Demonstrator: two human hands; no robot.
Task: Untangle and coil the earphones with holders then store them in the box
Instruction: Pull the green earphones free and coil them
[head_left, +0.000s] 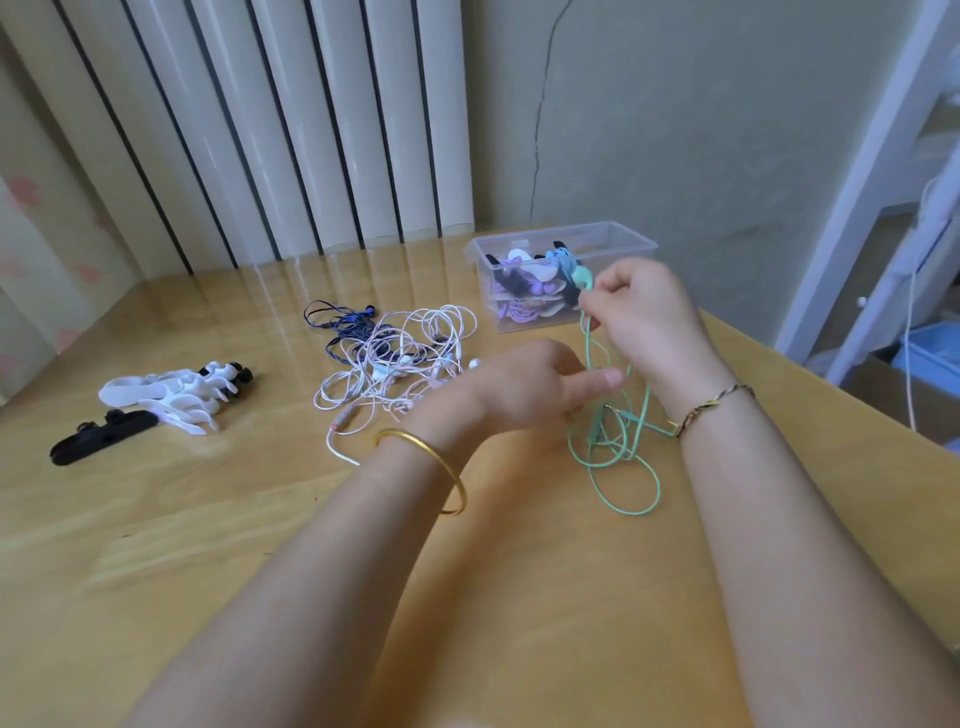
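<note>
- The wooden bench (260, 545) runs up to ribbed white panels just behind the box. Its right edge slants away just right of the box, and bare wood spreads toward the viewer, nearer than the box.
- The clear plastic box (631, 240) sits at the far right corner, lidless, with coiled earphones on purple, white and blue holders inside.
- The right hand (647, 312) is raised in front of the box, its fingers curled and pinching the earbud end of the mint-green earphones (615, 449) against the box's near wall.
- The left hand (519, 387) is lower, nearer than the box. Its thumb reaches out to the green cord and its fingers are curled under, apparently gripping that cord.
- The green cord hangs from both hands and ends in loose loops on the bench, nearer than the box.
- A tangle of white and pink earphones (405, 358) lies just left of the box, with dark blue earphones (337, 322) at its far-left side.
- White holders (166, 397) and a black holder (98, 439) lie well left of the box, apart from the tangle.
</note>
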